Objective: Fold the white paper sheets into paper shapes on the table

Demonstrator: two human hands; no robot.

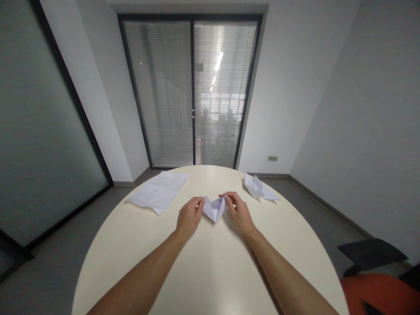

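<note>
One left hand point(190, 216), one right hand point(239, 213): each closed grip pinches folded paper point(213, 213) at opposite tips, likely steadying it!

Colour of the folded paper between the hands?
White folded paper, best seen in the head view.

an office: blinds point(160, 100), round table point(210, 267)

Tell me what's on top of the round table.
A creased sheet lies left, a folded paper shape right. Between them, the left hand and right hand hold another folded piece, perhaps touching the tabletop. Whatever lies directly beneath these is covered.
</note>
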